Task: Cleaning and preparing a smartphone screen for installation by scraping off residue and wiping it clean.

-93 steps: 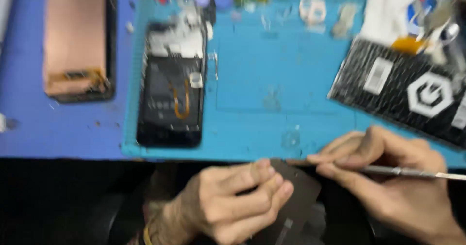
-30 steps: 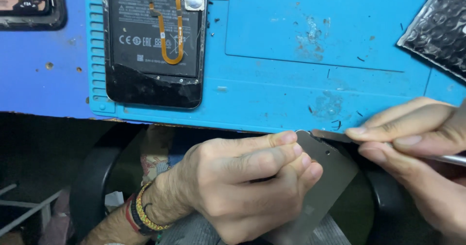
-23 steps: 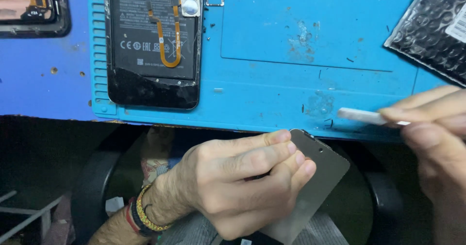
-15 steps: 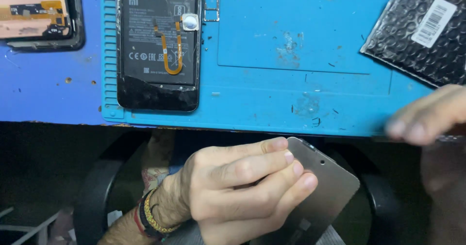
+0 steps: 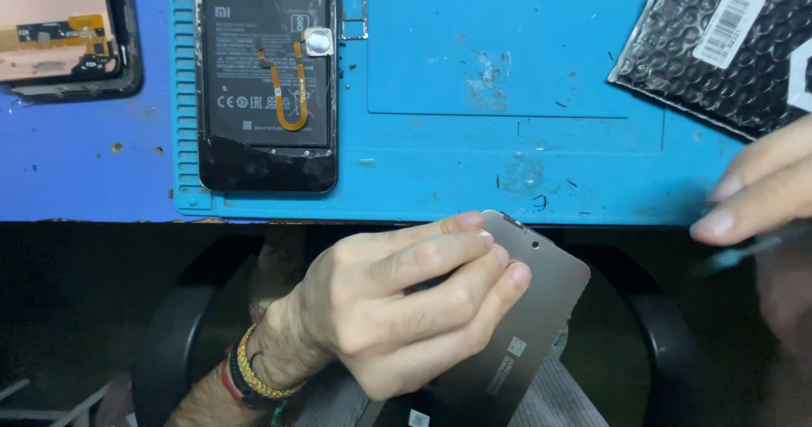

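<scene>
Lying on tabletop: blue mat, largest
Pouch: black, bubbled, mat's right corner
Phone: opened, on mat, left
Cover: grey, below tabletop edge, gripped by left hand
Right hand: blurred, fingers pinching thin tool

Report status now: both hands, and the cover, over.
Left hand grips grey back cover below the mat edge. Right hand blurred at right, pinching a thin tool, off the cover. Opened phone lies on mat, clear of both.
</scene>
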